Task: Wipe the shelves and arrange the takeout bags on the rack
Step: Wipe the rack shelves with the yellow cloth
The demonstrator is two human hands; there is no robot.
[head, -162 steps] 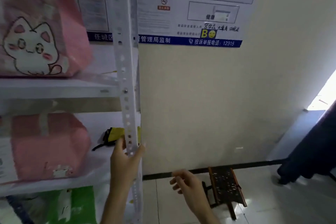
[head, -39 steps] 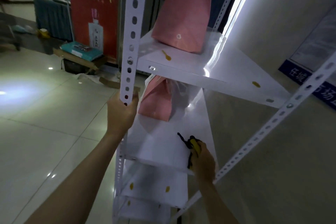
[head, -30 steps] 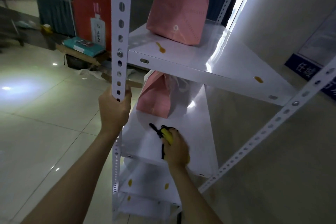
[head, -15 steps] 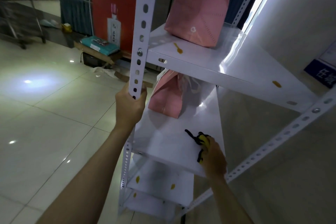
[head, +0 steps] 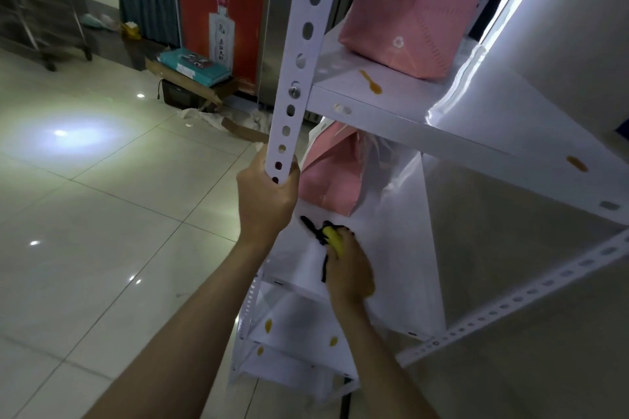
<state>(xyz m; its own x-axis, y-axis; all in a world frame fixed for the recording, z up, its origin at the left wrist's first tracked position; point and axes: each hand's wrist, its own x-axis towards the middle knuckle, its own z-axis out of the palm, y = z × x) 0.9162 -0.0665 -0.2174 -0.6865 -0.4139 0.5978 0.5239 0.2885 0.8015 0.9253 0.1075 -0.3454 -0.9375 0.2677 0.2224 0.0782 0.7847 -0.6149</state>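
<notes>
Presently observed: left hand (head: 267, 196) wrapped around the perforated white upright (head: 295, 71) of the rack, fingers curled about its lower visible stretch. Right hand (head: 349, 270) pressed on the middle shelf (head: 391, 248) near its front edge, gripping a bunched yellow-and-black cloth (head: 328, 236); black strip of the cloth trailing out toward the left hand and down along the palm. Upper pink takeout bag (head: 408, 10) standing on the upper shelf (head: 476, 105), toward its far end. Lower pink takeout bag (head: 332, 173) standing on the middle shelf beyond the cloth, apart from it. Orange-yellow spots (head: 371, 83) noted on the upper shelf and on the lowest shelves. Red poster (head: 221, 10) with a bottle pictured, standing beyond the rack on the tiled floor (head: 102, 197), teal box (head: 194, 66) beside its foot.
</notes>
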